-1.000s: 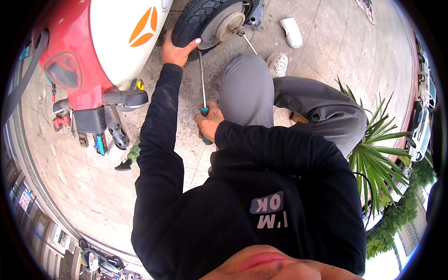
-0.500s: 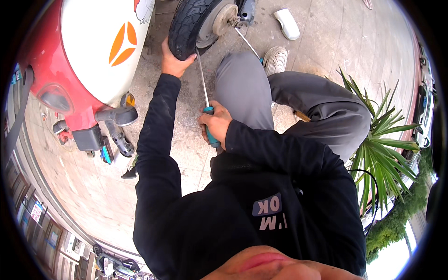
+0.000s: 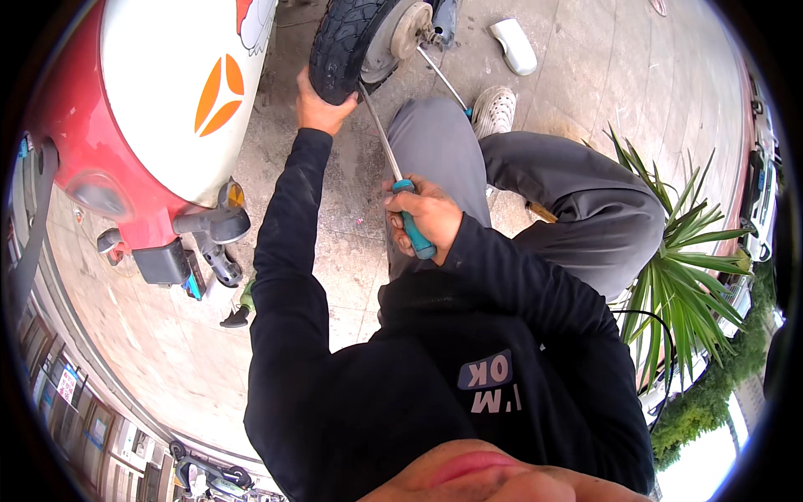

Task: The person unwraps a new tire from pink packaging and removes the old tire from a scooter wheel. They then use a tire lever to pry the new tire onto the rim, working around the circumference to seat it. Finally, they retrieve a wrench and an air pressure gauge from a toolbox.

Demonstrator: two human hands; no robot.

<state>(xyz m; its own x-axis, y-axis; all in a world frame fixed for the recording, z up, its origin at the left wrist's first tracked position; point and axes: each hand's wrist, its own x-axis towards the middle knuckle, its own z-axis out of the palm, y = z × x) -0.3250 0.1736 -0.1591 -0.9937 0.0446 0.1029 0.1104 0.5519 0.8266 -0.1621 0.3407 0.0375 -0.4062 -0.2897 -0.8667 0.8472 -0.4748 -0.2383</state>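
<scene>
A black treaded tyre (image 3: 336, 46) stands on its wheel, with a grey rim and round hub (image 3: 410, 32) on its right side. My left hand (image 3: 321, 110) is closed round the near edge of the tyre, thumb toward the rim. In my right hand (image 3: 437, 216) is a long screwdriver (image 3: 383, 138), its teal handle in my fist. Its shaft slants up and left, and the tip meets the seam between tyre and rim, close to my left thumb. How deep the tip sits is hidden. My grey-trousered knee (image 3: 435, 146) is just right of the shaft.
On the left stands a red and white scooter body (image 3: 159, 109). A second thin metal tool (image 3: 443, 77) slants from the hub toward my white clog (image 3: 496, 109). Beyond lies a white, rounded piece (image 3: 514, 47). A spiky green plant (image 3: 682, 268) is at right.
My right hand and the screwdriver handle have swung right and slightly down, so the shaft slants more. The tip stays at the rim edge. My left hand keeps hold of the tyre.
</scene>
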